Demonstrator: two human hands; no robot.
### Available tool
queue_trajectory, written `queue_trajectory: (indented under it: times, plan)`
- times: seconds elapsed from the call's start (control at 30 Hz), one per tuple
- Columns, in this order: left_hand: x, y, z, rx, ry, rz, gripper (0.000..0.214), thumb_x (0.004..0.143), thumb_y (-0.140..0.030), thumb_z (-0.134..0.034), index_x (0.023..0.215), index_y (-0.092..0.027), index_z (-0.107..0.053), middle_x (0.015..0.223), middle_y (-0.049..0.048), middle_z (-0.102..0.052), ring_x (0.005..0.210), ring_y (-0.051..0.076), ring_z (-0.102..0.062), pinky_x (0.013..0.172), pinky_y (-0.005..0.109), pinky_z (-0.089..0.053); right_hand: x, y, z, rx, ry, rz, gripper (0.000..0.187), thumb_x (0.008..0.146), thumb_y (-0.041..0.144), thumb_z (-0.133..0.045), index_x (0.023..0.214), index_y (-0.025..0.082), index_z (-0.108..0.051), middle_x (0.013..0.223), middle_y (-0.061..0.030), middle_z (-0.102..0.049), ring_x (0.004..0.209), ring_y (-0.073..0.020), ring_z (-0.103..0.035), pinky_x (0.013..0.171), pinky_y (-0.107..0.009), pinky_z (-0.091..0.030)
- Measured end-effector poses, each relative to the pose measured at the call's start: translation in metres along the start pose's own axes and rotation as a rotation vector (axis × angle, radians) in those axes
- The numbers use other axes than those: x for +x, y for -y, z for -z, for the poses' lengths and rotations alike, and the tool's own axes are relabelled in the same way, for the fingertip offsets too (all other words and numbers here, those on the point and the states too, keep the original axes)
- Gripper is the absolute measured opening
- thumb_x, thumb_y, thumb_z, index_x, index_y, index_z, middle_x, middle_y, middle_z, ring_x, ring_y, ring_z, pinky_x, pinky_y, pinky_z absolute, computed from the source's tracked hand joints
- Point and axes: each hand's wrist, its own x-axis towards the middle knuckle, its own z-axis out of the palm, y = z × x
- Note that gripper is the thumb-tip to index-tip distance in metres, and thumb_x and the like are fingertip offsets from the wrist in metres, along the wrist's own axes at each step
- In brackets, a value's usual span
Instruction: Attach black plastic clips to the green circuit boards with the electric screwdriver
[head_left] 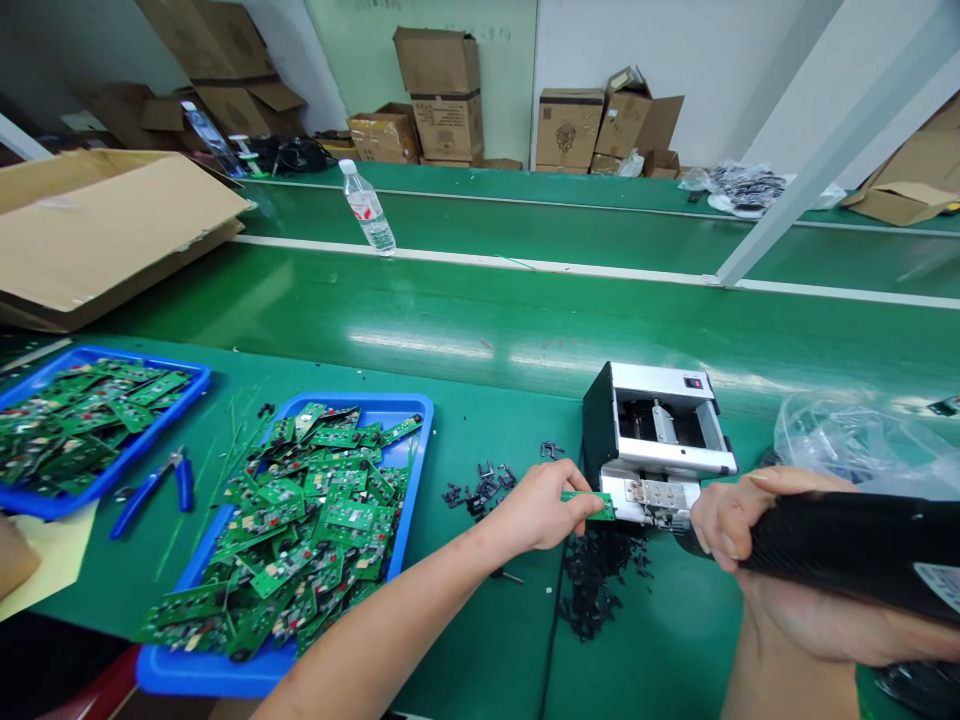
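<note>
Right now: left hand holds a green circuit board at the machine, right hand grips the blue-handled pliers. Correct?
Not quite. In the head view, the right hand grips a black handheld tool; the blue-handled pliers lie between the two blue trays. The left hand does hold a green circuit board at the machine.

I identify the machine frame [671,458] as smooth, silvery metal with a satin sheen; its side panel [598,430] is matt black. The tool casing [847,550] reads as dark, low-sheen plastic. I register a smooth green face on the held circuit board [602,508], glossy blue plastic on the tray [421,450], a matt tabletop [487,420], a glossy belt [420,310], matt cardboard on the carton [112,230], and clear, crinkled plastic on the bag [832,440].
</note>
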Motion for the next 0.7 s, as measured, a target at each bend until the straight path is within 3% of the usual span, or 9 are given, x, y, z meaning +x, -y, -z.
queue_trajectory:
  times: [0.07,0.17,0.23,0.43,0.57,0.7]
  plan:
    - [0.001,0.001,-0.001,-0.007,-0.002,0.000,0.024,0.085,-0.044,-0.058,0.084,-0.020,-0.059,0.067,-0.0015,-0.069,0.060,0.013,-0.056,0.068,0.025,-0.042,-0.004,-0.003,0.004,-0.004,-0.005,0.009,0.067,0.067,0.084,-0.054,0.099,0.028,-0.070,0.047,0.0016,-0.052,0.033,-0.0184,-0.043,0.038,-0.034,-0.036]
    - [0.001,0.002,-0.003,-0.025,-0.014,0.007,0.023,0.084,-0.043,-0.059,0.084,-0.020,-0.059,0.066,-0.0016,-0.068,0.060,0.014,-0.057,0.069,0.025,-0.043,-0.005,-0.008,0.007,-0.042,0.035,0.010,0.032,0.076,0.060,-0.065,0.080,0.030,-0.071,0.043,0.0018,-0.045,0.030,-0.0186,-0.039,0.036,-0.036,-0.034]
    - [0.002,0.003,-0.003,-0.032,-0.023,0.008,0.023,0.084,-0.043,-0.059,0.083,-0.020,-0.058,0.065,-0.0018,-0.068,0.060,0.013,-0.057,0.070,0.025,-0.043,-0.001,-0.009,0.005,-0.037,0.062,0.001,0.022,0.079,0.051,-0.067,0.077,0.030,-0.070,0.042,0.0020,-0.045,0.031,-0.0184,-0.039,0.037,-0.037,-0.036]
    - [0.001,0.003,-0.003,-0.023,-0.024,0.001,0.023,0.084,-0.043,-0.059,0.082,-0.020,-0.059,0.065,-0.0021,-0.068,0.061,0.013,-0.058,0.070,0.025,-0.043,0.013,-0.001,-0.017,0.109,0.210,0.042,0.030,0.087,0.053,-0.058,0.107,0.033,-0.068,0.050,0.0032,-0.058,0.034,-0.0160,-0.046,0.041,-0.032,-0.042]
    - [0.002,0.003,-0.003,-0.007,-0.022,-0.006,0.024,0.084,-0.043,-0.059,0.082,-0.020,-0.060,0.066,-0.0016,-0.069,0.063,0.014,-0.059,0.070,0.025,-0.042,0.014,0.000,-0.023,0.116,0.240,0.024,0.022,0.088,0.044,-0.060,0.103,0.030,-0.069,0.051,0.0024,-0.060,0.035,-0.0161,-0.047,0.039,-0.031,-0.041]
    - [0.002,0.004,-0.003,0.000,-0.023,-0.014,0.024,0.085,-0.044,-0.059,0.083,-0.020,-0.060,0.066,-0.0013,-0.069,0.064,0.014,-0.059,0.068,0.024,-0.042,0.016,0.003,-0.020,0.109,0.235,-0.054,0.031,0.082,0.054,-0.065,0.094,0.026,-0.072,0.051,0.0008,-0.059,0.039,-0.0183,-0.051,0.042,-0.034,-0.044]
